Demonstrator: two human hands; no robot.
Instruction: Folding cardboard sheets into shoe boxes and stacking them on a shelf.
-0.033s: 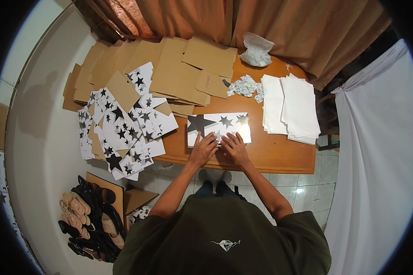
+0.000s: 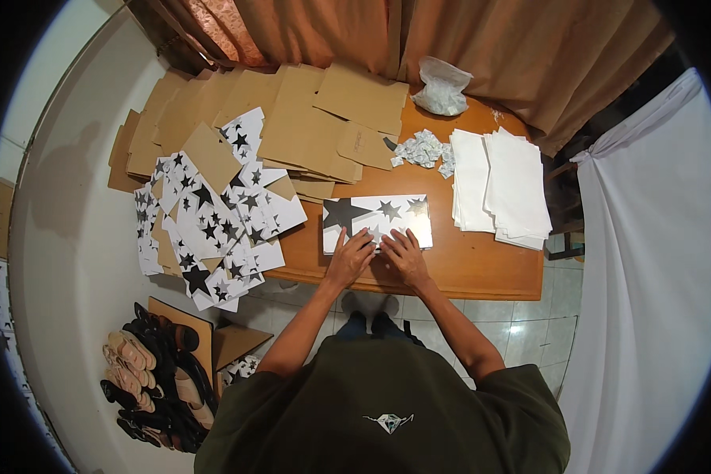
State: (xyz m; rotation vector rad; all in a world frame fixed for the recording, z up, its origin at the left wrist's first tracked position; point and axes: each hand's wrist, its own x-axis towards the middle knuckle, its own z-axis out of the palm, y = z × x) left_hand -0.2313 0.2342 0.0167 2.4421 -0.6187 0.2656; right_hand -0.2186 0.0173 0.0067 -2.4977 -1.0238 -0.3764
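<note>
Hands first: I see my left hand [image 2: 350, 257] and right hand [image 2: 404, 253] side by side, fingers spread flat on the near edge of the star-printed box [image 2: 377, 221], which lies mid-table [image 2: 482, 272] beside the white sheets [image 2: 502, 186], nothing visibly shifting.

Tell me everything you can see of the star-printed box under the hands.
The flat rectangular white cardboard box with black stars lies level on the wooden table, near its front edge. One large star marks its left end, with smaller ones beside it. The left hand and right hand press on its near edge.
</note>
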